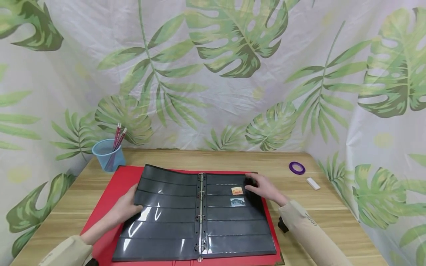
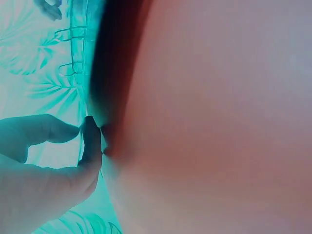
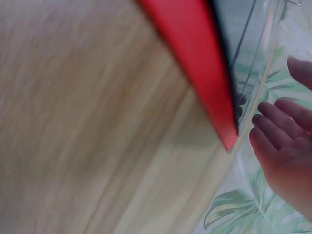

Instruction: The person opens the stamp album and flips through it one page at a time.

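A red ring binder [image 1: 106, 199] lies open with black pocket pages on its metal rings. At the left page [image 1: 166, 212], my left hand [image 1: 124, 207] holds the outer edge, its thumb over the front. That page's outer edge bows up slightly. In the left wrist view the thumb and finger [image 2: 90, 141] come close together at the page edge. Over the outer edge of the right page [image 1: 236, 225], my right hand [image 1: 263, 187] hovers or rests, loosely bent and holding nothing. Beside it, an orange stamp [image 1: 237, 191] and a blue-grey stamp [image 1: 237, 202] sit in the page's pockets.
At the back left stands a blue cup [image 1: 107, 157] with pencils [image 1: 119, 138]. To the right on the wooden table [image 1: 319, 207] lie a purple tape roll [image 1: 297, 168] and a white eraser [image 1: 313, 183]. A leaf-patterned curtain [image 1: 213, 92] hangs behind.
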Available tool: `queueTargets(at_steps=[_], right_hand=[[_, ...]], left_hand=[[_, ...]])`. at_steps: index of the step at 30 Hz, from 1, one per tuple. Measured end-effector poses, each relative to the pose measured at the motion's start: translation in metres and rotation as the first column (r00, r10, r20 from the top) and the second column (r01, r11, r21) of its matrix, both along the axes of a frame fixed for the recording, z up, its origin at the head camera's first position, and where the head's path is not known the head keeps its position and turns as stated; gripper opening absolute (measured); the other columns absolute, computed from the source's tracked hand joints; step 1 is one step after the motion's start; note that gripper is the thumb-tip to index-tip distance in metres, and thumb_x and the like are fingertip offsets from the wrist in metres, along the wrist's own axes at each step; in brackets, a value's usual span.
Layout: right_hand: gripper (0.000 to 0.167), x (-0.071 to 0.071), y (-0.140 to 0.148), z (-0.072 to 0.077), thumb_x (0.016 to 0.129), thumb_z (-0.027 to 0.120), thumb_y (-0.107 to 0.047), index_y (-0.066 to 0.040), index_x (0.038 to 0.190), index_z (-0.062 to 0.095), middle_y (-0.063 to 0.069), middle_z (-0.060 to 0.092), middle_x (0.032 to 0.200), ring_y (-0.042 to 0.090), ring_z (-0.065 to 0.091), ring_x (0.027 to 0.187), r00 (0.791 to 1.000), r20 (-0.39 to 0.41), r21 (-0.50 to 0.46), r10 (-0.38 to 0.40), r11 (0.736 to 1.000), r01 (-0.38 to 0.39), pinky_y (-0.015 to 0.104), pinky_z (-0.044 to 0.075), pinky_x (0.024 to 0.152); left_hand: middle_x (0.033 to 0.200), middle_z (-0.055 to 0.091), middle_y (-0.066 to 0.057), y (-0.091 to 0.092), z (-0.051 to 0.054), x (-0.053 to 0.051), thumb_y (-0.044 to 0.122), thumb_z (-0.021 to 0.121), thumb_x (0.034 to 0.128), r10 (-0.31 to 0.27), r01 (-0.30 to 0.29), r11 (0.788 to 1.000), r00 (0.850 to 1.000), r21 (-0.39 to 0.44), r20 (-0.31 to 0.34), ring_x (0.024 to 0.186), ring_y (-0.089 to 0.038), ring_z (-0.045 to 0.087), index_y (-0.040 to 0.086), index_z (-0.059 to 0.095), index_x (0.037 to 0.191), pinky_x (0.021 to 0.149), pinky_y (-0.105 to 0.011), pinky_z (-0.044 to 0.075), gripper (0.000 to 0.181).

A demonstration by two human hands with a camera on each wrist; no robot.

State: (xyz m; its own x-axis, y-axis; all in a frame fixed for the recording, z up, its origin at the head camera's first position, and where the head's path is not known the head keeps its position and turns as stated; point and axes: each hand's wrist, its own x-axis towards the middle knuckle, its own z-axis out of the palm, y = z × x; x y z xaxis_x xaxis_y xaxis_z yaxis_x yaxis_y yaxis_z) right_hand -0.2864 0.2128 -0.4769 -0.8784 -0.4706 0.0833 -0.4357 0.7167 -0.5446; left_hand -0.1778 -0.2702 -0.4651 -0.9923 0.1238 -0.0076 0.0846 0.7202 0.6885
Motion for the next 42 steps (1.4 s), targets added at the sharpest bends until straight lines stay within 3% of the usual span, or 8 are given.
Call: queueTargets(at_steps=[2, 6, 13, 20, 27, 33, 42], right_hand=[[0.059, -0.001, 0.003, -0.002, 0.093, 0.07, -0.025, 0.005, 0.14, 0.051, 0.023, 0.057, 0.141, 0.039, 0.056, 0.128, 1.0, -0.005, 0.043, 0.018, 0.999, -0.017, 0.054, 0.046, 0.105], [0.077, -0.003, 0.008, -0.005, 0.087, 0.076, -0.034, 0.005, 0.145, 0.044, 0.024, 0.049, 0.148, 0.04, 0.047, 0.138, 0.998, 0.023, 0.107, 0.056, 0.993, -0.058, 0.055, 0.039, 0.112], [0.1, -0.005, 0.013, -0.008, 0.078, 0.081, -0.046, 0.002, 0.152, 0.035, 0.022, 0.035, 0.158, 0.042, 0.036, 0.145, 0.992, 0.088, 0.168, 0.096, 0.98, -0.11, 0.058, 0.033, 0.116], [0.103, -0.007, 0.015, -0.008, 0.077, 0.082, -0.046, 0.003, 0.152, 0.032, 0.023, 0.031, 0.16, 0.044, 0.033, 0.147, 0.99, 0.087, 0.172, 0.112, 0.977, -0.125, 0.06, 0.031, 0.116], [0.108, -0.009, 0.015, -0.009, 0.075, 0.083, -0.047, 0.005, 0.153, 0.029, 0.025, 0.025, 0.162, 0.044, 0.028, 0.149, 0.991, 0.089, 0.182, 0.101, 0.977, -0.116, 0.059, 0.03, 0.117], [0.114, -0.012, 0.015, -0.01, 0.073, 0.083, -0.052, 0.003, 0.154, 0.026, 0.024, 0.023, 0.162, 0.043, 0.028, 0.149, 0.993, 0.098, 0.218, 0.069, 0.972, -0.089, 0.057, 0.031, 0.117], [0.112, -0.012, 0.015, -0.011, 0.074, 0.081, -0.054, 0.001, 0.155, 0.026, 0.021, 0.02, 0.164, 0.04, 0.026, 0.151, 0.99, 0.127, 0.216, 0.064, 0.972, -0.09, 0.055, 0.031, 0.118]], left_hand=[[0.128, 0.053, -0.04, 0.001, -0.004, 0.0, -0.001, 0.07, 0.0761, -0.02, 0.017, 0.999, 0.997, -0.03, -0.08, 0.108, -0.045, 0.061, -0.023, 0.021, 0.143, 0.083, -0.051, 0.054, 0.086], [0.13, 0.052, -0.037, 0.003, -0.01, 0.0, -0.002, 0.079, 0.0717, -0.059, 0.045, 0.996, 0.976, -0.072, -0.208, 0.115, -0.048, 0.055, -0.022, 0.028, 0.141, 0.089, -0.059, 0.051, 0.088], [0.115, 0.052, -0.037, 0.009, -0.015, 0.005, 0.011, 0.089, 0.0661, -0.03, -0.022, 0.98, 0.967, -0.2, -0.252, 0.104, -0.046, 0.054, -0.026, 0.031, 0.135, 0.086, -0.059, 0.05, 0.098], [0.123, 0.046, -0.039, 0.012, -0.017, 0.009, 0.023, 0.09, 0.0669, -0.006, -0.048, 0.967, 0.978, -0.251, -0.21, 0.11, -0.052, 0.047, -0.024, 0.034, 0.137, 0.086, -0.06, 0.049, 0.101], [0.149, 0.028, -0.042, 0.009, -0.016, 0.009, 0.029, 0.087, 0.0724, -0.089, 0.065, 0.975, 0.991, -0.214, -0.105, 0.135, -0.062, 0.025, -0.02, 0.03, 0.144, 0.103, -0.073, 0.034, 0.104], [0.152, 0.027, -0.041, 0.002, -0.017, 0.006, 0.035, 0.085, 0.0741, -0.186, 0.164, 0.962, 0.979, -0.218, -0.081, 0.138, -0.065, 0.02, -0.019, 0.031, 0.144, 0.107, -0.075, 0.028, 0.104], [0.156, 0.026, -0.036, -0.008, -0.022, 0.003, 0.047, 0.078, 0.0792, -0.278, 0.251, 0.937, 0.957, -0.244, -0.082, 0.14, -0.061, 0.023, -0.014, 0.032, 0.147, 0.107, -0.076, 0.025, 0.102]])
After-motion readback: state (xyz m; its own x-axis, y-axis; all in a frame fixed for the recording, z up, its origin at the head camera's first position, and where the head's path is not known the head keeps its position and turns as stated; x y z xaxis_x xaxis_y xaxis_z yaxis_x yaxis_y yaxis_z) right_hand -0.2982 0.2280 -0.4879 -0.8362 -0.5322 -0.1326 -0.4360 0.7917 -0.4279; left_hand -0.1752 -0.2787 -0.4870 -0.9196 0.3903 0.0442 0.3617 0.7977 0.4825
